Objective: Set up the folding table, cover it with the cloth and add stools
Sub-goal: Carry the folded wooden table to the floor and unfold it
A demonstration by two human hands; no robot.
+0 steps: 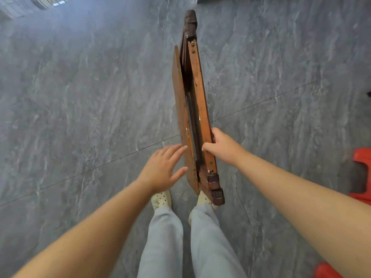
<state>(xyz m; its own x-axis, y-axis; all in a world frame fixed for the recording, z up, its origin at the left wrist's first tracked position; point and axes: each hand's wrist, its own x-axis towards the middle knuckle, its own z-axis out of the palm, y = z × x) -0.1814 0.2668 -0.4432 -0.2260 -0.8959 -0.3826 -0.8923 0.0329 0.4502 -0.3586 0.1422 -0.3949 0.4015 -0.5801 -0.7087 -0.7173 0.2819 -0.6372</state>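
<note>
A folded brown wooden table (197, 93) stands on edge in front of me, seen from above, running from near my feet away across the floor. Its top panel is the thin board on the left; the folded legs and frame lie on the right. My right hand (220, 146) grips the frame rail near the close end. My left hand (163, 167) hovers with fingers spread, fingertips at the left face of the top panel. No cloth is in view.
Grey marbled floor tiles (90, 97) spread all around. Red plastic stools show at the right edge (362, 173) and at the bottom right corner (325, 270). My legs and pale shoes (160, 200) stand just behind the table's near end.
</note>
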